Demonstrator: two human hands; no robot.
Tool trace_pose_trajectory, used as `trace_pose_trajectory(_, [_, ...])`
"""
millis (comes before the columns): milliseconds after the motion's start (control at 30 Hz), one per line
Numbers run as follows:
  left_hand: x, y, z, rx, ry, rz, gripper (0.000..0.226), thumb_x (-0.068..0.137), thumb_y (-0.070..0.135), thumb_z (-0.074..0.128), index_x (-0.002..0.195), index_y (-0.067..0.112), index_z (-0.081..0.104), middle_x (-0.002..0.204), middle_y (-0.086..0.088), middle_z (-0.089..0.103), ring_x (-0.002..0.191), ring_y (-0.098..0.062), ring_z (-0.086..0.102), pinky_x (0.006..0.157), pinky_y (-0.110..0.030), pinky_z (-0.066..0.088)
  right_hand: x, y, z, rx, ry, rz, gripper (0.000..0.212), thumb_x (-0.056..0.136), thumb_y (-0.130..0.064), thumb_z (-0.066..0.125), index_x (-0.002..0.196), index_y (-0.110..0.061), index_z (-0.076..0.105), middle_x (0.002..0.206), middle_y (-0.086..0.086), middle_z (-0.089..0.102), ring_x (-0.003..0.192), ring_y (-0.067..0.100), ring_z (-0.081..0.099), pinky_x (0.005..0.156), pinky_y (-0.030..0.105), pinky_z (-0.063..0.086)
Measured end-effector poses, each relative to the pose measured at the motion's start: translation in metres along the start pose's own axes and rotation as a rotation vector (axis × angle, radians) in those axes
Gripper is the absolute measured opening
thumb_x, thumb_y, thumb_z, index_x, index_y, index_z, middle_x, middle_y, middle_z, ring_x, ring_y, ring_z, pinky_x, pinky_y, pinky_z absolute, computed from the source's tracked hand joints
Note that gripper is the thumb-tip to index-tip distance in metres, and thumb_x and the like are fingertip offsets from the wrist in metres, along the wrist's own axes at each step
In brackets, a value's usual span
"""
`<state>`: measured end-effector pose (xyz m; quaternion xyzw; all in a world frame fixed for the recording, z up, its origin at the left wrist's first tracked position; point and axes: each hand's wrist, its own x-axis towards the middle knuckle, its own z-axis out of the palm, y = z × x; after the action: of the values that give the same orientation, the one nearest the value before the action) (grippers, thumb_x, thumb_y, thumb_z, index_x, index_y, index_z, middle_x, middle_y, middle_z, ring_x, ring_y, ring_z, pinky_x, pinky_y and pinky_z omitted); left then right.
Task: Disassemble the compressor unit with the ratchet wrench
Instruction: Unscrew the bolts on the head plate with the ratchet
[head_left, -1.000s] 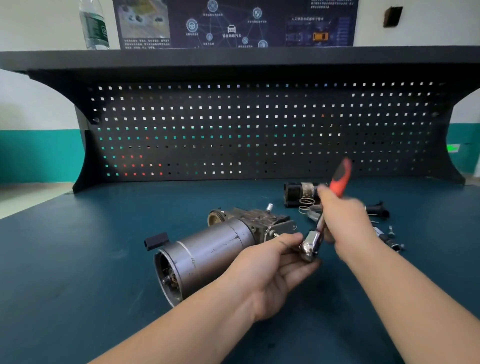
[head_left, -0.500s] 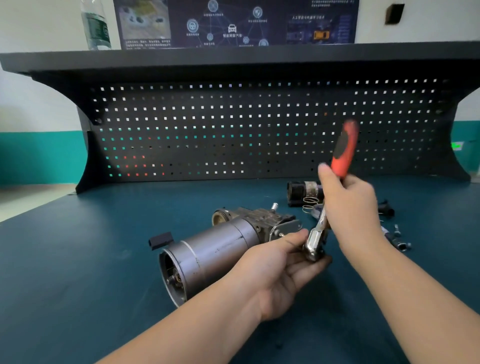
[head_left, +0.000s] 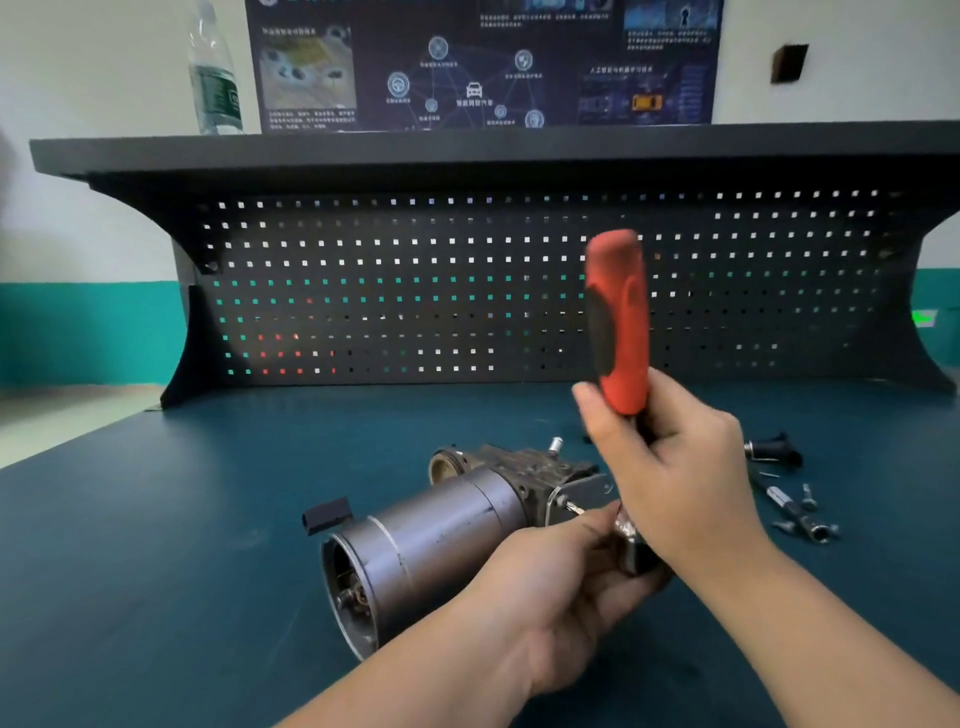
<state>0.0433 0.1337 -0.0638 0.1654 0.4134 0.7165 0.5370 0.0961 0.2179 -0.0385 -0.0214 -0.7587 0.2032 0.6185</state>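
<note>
Bench with pegboard, shelf, poster and loose parts.

A clear bottle with a green label stands upright on the shelf's left end, just left of the dark poster on the wall. A small black block lies on the teal bench. To the right lie a black knob, a socket extension and small screws, near one another.

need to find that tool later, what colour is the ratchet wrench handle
Red-orange with a black inset; the ratchet wrench handle shows clearly in the head view.
</note>
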Motion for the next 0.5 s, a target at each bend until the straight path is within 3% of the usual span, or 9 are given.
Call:
trace_pose_trajectory(100, [0.003,-0.001,0.001,-0.025,0.029,-0.013,0.015,0.086,0.001,0.062,0.090,-0.012,0.067,0.087,-0.025,0.069,0.086,-0.033,0.066,0.055,-0.032,0.059,0.007,0.018,-0.002,0.023,0.159,0.446,0.041,0.087,-0.050,0.054,0.056,-0.025,0.047,0.042,-0.009,0.044,0.041,0.006,0.040,0.045,0.024,0.033])
trace_pose_trajectory(200, [0.003,0.000,0.001,-0.056,-0.004,-0.036,0.015,0.086,0.003,0.061,0.082,-0.011,0.067,0.080,-0.023,0.070,0.076,-0.032,0.068,0.054,-0.033,0.059,0.004,0.045,-0.001,0.137,0.197,1.071,0.032,0.091,-0.040,0.056,0.072,-0.013,0.058,0.043,-0.001,0.048,0.047,0.020,0.045,0.050,0.028,0.036])
trace_pose_trajectory(267, [0.001,0.001,0.002,-0.064,-0.024,-0.043,0.016,0.088,0.003,0.059,0.083,-0.011,0.066,0.082,-0.025,0.070,0.068,-0.030,0.070,0.056,-0.033,0.059,-0.001,0.050,0.002,0.242,0.223,1.305,0.030,0.092,-0.036,0.056,0.088,-0.006,0.059,0.050,0.005,0.050,0.045,0.020,0.048,0.045,0.024,0.036])
trace_pose_trajectory(333, [0.002,0.001,0.001,-0.054,-0.009,-0.042,0.016,0.088,0.003,0.059,0.090,-0.012,0.065,0.087,-0.026,0.069,0.073,-0.031,0.069,0.057,-0.034,0.059,-0.001,0.044,0.003,0.181,0.251,1.153,0.032,0.092,-0.040,0.056,0.077,-0.011,0.059,0.041,-0.003,0.048,0.036,0.012,0.048,0.038,0.021,0.034])
trace_pose_trajectory(433, [0.002,0.001,0.000,-0.048,0.026,-0.018,0.023,0.086,0.005,0.063,0.100,-0.014,0.064,0.100,-0.028,0.067,0.087,-0.034,0.066,0.059,-0.034,0.059,0.007,0.018,-0.001,0.135,0.221,0.541,0.039,0.089,-0.049,0.056,0.059,-0.024,0.050,0.041,-0.012,0.041,0.040,0.004,0.039,0.038,0.013,0.029])
trace_pose_trajectory(500, [-0.001,0.001,0.000,-0.027,0.007,-0.004,0.018,0.085,0.006,0.064,0.089,-0.011,0.068,0.086,-0.023,0.070,0.076,-0.028,0.069,0.059,-0.033,0.059,0.006,0.003,-0.002,0.096,0.074,0.167,0.036,0.088,-0.047,0.057,0.059,-0.028,0.045,0.048,-0.009,0.042,0.042,0.004,0.036,0.043,0.013,0.027])
